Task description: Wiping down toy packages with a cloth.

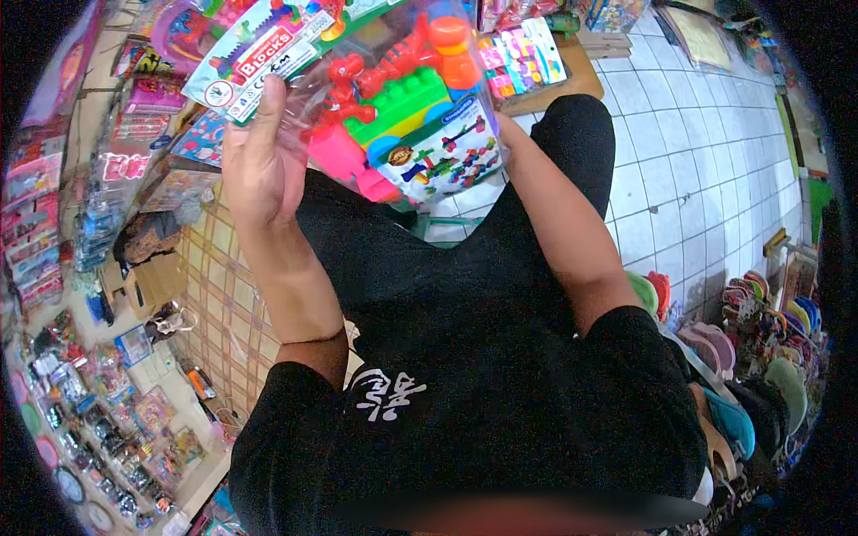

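A clear plastic bag of toy building blocks (402, 114) is held up in front of my lap. Inside it are green, pink, red and orange pieces, several of them shaped like parts of an animal. A printed card header (268, 57) with writing and a price sticker runs along the upper left of the bag. My left hand (261, 157) grips the header's lower edge, thumb on the front. At the bag's right side, my right hand (511, 137) holds on from behind, its fingers mostly hidden by the plastic.
Past the bag, a colourful toy pack (529, 60) lies on a wooden board (583, 74). Packaged goods hang along the left wall (127, 167). Sandals (730, 415) crowd the right side. White tiled floor (670, 167) spreads at right, and an opened cardboard box (157, 285) sits at left.
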Available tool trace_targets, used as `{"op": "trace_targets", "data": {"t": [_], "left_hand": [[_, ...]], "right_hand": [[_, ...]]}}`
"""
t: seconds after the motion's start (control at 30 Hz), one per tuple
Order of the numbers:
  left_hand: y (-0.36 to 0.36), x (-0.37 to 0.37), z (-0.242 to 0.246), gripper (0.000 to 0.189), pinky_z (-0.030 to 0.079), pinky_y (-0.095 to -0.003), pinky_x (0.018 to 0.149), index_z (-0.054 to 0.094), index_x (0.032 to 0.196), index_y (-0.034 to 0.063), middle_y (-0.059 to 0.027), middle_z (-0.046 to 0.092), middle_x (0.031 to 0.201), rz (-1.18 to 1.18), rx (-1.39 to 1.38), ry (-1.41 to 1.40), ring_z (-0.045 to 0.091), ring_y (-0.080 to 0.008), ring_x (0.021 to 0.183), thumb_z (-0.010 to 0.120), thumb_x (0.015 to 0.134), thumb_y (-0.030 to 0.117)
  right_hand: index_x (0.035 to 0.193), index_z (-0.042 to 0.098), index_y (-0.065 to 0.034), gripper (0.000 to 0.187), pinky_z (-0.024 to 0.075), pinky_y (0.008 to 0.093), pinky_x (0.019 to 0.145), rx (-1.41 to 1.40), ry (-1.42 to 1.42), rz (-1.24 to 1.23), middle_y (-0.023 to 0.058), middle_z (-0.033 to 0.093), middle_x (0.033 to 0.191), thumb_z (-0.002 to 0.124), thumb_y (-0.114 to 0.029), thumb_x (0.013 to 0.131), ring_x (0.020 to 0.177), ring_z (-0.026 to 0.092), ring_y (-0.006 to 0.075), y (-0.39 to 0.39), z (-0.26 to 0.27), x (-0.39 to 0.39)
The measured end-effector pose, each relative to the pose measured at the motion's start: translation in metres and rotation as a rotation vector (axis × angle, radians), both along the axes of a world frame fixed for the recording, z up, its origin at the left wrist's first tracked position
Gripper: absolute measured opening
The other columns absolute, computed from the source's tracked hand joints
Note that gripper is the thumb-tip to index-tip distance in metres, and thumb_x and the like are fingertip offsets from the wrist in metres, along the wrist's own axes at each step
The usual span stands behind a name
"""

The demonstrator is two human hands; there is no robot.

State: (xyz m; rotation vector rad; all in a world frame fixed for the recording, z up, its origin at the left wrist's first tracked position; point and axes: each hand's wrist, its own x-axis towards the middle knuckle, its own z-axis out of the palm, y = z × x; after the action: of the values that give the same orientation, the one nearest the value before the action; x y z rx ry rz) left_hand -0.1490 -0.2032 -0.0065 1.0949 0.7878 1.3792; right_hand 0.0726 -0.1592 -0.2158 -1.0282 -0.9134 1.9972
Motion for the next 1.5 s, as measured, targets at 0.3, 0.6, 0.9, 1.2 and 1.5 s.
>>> {"op": "trace_targets", "data": {"t": [0.3, 0.6, 0.9, 1.2, 1.5], "left_hand": [[-0.003, -0.02, -0.035, 0.054, 0.032, -0.047, 0.111, 0.036, 0.14, 0.0002, -0.0156, 0.045, 0.142, -0.132, -0.295, -0.185, 0.044, -0.0293, 0.131, 0.04, 0.102, 0.038], [-0.018, -0.02, -0.121, 0.049, 0.028, -0.0482, 0.112, 0.048, 0.133, 0.0021, -0.0137, 0.052, 0.136, -0.362, -0.261, -0.914, 0.043, -0.0286, 0.131, 0.042, 0.098, 0.036], [-0.009, 0.013, -0.149, 0.061, 0.031, -0.0498, 0.111, 0.04, 0.142, 0.008, -0.013, 0.045, 0.144, -0.006, -0.42, -0.517, 0.042, -0.0323, 0.132, 0.033, 0.1, 0.052], [-0.012, 0.018, -0.178, 0.09, 0.034, -0.0562, 0.107, 0.04, 0.143, 0.0116, -0.0136, 0.046, 0.143, 0.051, -0.492, -0.607, 0.046, -0.0364, 0.128, 0.033, 0.083, 0.079], [-0.001, 0.016, -0.198, 0.089, 0.037, -0.0565, 0.104, 0.04, 0.143, 0.0139, -0.0126, 0.05, 0.14, -0.225, -0.65, -0.746, 0.05, -0.036, 0.125, 0.033, 0.083, 0.079]], "right_hand": [[0.137, 0.05, -0.0082, 0.045, 0.0509, 0.0398, 0.091, 0.013, 0.484, 0.088, 0.013, 0.06, 0.126, 0.048, -0.032, 0.098, 0.108, 0.061, 0.0239, -0.011, 0.008, 0.006], [0.136, 0.05, -0.0072, 0.045, 0.0509, 0.0409, 0.093, -0.012, 0.912, 0.185, 0.0134, 0.059, 0.128, 0.046, -0.032, 0.099, 0.111, 0.061, 0.0243, -0.011, 0.006, 0.014], [0.136, 0.05, -0.0064, 0.045, 0.0508, 0.0418, 0.094, -0.114, 1.183, 0.31, 0.0137, 0.059, 0.13, 0.043, -0.033, 0.101, 0.113, 0.06, 0.0247, -0.01, 0.007, 0.011], [0.135, 0.048, -0.0011, 0.053, 0.0514, 0.0331, 0.089, 0.04, -0.058, -0.036, 0.0101, 0.062, 0.122, 0.052, -0.039, 0.098, 0.104, 0.063, 0.0181, -0.026, 0.003, 0.009], [0.135, 0.049, -0.0055, 0.054, 0.0398, 0.0376, 0.104, 1.238, -0.835, -0.294, 0.0137, 0.055, 0.132, 0.058, 0.003, 0.083, 0.122, 0.052, 0.0283, -0.02, 0.1, 0.028]]}}
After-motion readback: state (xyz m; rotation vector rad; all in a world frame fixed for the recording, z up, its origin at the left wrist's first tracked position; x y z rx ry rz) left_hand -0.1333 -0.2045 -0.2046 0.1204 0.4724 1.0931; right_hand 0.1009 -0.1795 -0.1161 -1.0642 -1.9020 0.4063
